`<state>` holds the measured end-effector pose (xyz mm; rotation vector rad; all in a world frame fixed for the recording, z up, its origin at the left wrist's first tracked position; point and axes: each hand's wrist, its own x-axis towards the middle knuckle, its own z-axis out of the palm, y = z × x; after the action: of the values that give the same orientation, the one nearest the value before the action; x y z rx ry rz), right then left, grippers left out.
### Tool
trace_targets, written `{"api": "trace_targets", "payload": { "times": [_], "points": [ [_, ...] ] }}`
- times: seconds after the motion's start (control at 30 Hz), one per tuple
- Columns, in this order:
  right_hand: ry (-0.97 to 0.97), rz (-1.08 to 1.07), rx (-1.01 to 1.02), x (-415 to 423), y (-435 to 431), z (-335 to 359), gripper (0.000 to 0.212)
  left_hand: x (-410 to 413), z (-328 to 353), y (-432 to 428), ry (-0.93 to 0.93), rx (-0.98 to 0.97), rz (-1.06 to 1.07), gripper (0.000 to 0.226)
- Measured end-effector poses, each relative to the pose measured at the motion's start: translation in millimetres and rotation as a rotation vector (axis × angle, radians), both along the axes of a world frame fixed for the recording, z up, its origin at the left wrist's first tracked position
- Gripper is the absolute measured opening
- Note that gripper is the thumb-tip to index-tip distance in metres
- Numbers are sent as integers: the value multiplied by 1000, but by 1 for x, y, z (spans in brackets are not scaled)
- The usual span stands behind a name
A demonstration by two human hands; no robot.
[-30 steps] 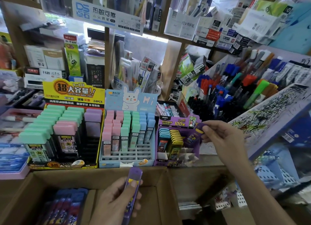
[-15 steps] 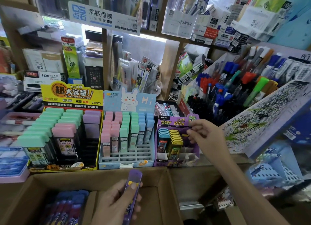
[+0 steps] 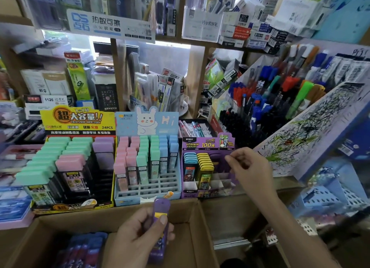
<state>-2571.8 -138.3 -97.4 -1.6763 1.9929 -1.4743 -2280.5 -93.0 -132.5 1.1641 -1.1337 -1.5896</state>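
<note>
Head view, and we're at the stationery shelves. The left hand [image 3: 140,233] is low and near, over the open cardboard box [image 3: 196,223]. Its grip is wrapped around a purple lead case [image 3: 160,213], thumb pressed on the yellow label and the cap end pointing up and away.

Further off and to the right, the right hand [image 3: 250,169] hovers over the purple display box [image 3: 208,144]. The fingers are curled, thumb and forefinger tips close together. Whether that grip pinches anything, I cannot tell. A purple shape sits in the column just beside the fingertips, right of the yellow cases [image 3: 205,167] and the blue cases [image 3: 189,163].

On handling, that case looks like a light, stiff, slim plastic shell, and probably a little slick, so it shouldn't need a hard squeeze. The leads inside would be brittle, so I'd ease it in, not drop it. The best hold looks like the two flat faces near the cap, which leaves the bottom end free to find its slot between the dividers. The empty cells at the near right of the display look like the place for it. More cases [image 3: 84,247] lie in the carton's left half, ready for the next pick.
</note>
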Motion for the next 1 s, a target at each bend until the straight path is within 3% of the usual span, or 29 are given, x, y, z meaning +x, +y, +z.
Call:
{"api": "trace_targets", "payload": {
  "times": [0.17,0.5,0.77,1.0],
  "points": [
    [45,3,-109,-24,19,-19,20,-9,25,-17,-69,-196,-114,17],
    [186,-101,26,-54,32,-84,8,-61,95,-53,-229,-590,-216,15],
    [119,-101,-32,-52,36,-91,9,-103,118,-88,-317,-724,-269,9],
    [85,-127,-29,-51,35,-97,7,-124,109,-118,-531,-834,-332,9]
  ]
}}
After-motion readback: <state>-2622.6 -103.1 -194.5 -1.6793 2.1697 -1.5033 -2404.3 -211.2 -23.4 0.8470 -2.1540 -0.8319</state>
